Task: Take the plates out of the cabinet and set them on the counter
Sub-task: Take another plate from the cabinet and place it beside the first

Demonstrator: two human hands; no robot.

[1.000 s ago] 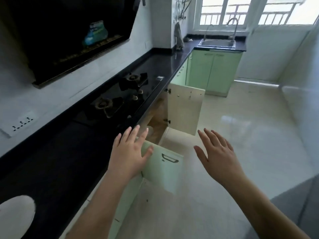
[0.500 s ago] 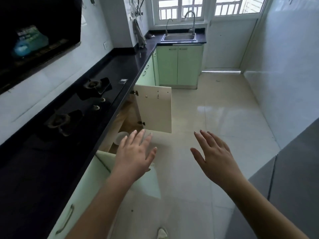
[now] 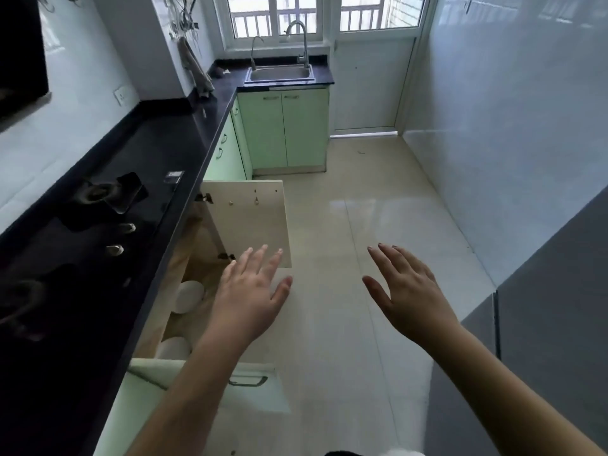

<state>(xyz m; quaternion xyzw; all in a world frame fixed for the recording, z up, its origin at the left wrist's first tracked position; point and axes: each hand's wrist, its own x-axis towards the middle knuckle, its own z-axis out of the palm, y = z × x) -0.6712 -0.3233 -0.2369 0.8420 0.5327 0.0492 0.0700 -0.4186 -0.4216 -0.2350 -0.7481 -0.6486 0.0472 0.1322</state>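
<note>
The dark table runs along the left, with the cabinet open beneath it, both doors swung out. Two white plates sit inside. Both hands, left and right, hover spread and empty. Reaching in blind under the table edge, a hand could knock a plate or strike the near door.

Single head-worn view, angled forward and down, counter at left
</note>
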